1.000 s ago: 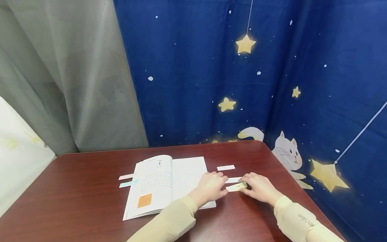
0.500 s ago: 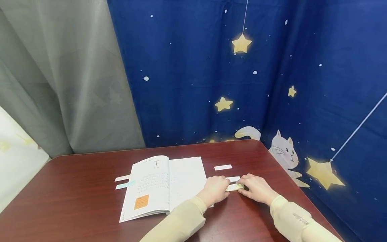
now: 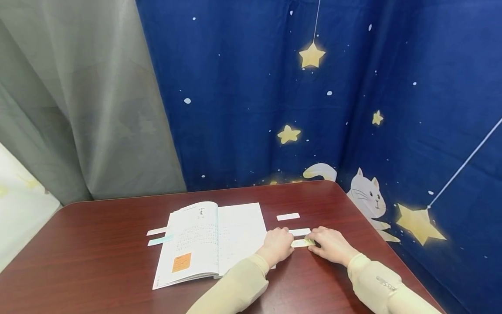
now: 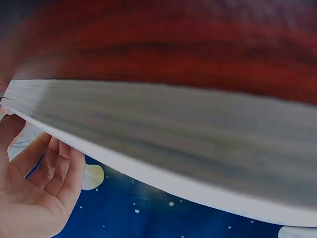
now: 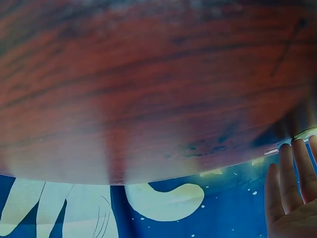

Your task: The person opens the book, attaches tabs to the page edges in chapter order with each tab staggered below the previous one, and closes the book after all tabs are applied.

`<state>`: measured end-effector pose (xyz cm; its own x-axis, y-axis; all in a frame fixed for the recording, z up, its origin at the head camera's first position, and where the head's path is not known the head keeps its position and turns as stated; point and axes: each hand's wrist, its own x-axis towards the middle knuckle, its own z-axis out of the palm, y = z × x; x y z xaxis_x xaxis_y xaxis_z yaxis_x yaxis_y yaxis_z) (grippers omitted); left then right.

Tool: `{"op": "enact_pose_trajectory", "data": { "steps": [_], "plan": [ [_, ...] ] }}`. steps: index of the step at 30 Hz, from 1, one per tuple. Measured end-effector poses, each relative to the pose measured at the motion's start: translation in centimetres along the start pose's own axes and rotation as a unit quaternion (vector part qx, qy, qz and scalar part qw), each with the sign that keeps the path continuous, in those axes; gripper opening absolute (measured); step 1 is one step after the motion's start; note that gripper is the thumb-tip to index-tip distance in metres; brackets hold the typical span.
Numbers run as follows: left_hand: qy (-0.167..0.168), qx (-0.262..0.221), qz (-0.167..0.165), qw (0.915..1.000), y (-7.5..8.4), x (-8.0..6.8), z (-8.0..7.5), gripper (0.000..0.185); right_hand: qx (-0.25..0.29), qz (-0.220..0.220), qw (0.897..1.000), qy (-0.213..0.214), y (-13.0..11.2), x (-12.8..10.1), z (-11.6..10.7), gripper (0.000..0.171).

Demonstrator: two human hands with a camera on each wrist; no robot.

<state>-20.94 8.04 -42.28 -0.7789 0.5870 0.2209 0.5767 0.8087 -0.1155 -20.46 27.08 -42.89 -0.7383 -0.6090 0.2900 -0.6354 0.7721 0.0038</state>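
A narrow pale-yellow paper strip (image 3: 302,243) lies between my two hands on the table, to the right of an open book (image 3: 239,235). My left hand (image 3: 276,247) holds its left end, the wrist passing over the book's right page. At the other end my right hand (image 3: 332,245) pinches the strip between thumb and fingers. Just behind it is a white strip (image 3: 300,232), close to the fingertips of both hands. The left wrist view shows my bent left fingers (image 4: 54,168) beyond the book's page edges. In the right wrist view the right fingers (image 5: 292,173) reach toward a yellowish edge.
Another white strip (image 3: 288,216) lies farther back on the dark red table (image 3: 98,257). An orange sticky note (image 3: 181,262) is on the book's left page. Pink (image 3: 157,231) and light-blue tabs (image 3: 160,240) stick out at its left edge. Curtains (image 3: 235,109) hang behind.
The yellow strip, curved up at its right end a second ago, now looks flatter. My left hand has shifted slightly right along the strip. The head view has turned a little right.
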Motion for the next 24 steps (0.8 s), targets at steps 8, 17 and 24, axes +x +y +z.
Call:
{"op": "enact_pose_trajectory", "data": {
  "steps": [8, 17, 24],
  "plan": [
    [-0.005, 0.008, -0.004, 0.9999, 0.16, 0.22, 0.04, 0.013, -0.005, 0.000, 1.000, 0.004, -0.09, 0.11, 0.08, 0.015],
    [0.009, 0.000, -0.002, 1.0000, 0.04, 0.37, 0.66, 0.010, -0.003, 0.004, 1.000, 0.002, -0.13, 0.05, 0.13, 0.017],
    [0.018, 0.001, 0.003, 0.9998, -0.02, 0.43, 0.80, 0.010, 0.009, 0.014, 1.000, -0.007, -0.21, 0.22, 0.05, 0.020]
  ]
}}
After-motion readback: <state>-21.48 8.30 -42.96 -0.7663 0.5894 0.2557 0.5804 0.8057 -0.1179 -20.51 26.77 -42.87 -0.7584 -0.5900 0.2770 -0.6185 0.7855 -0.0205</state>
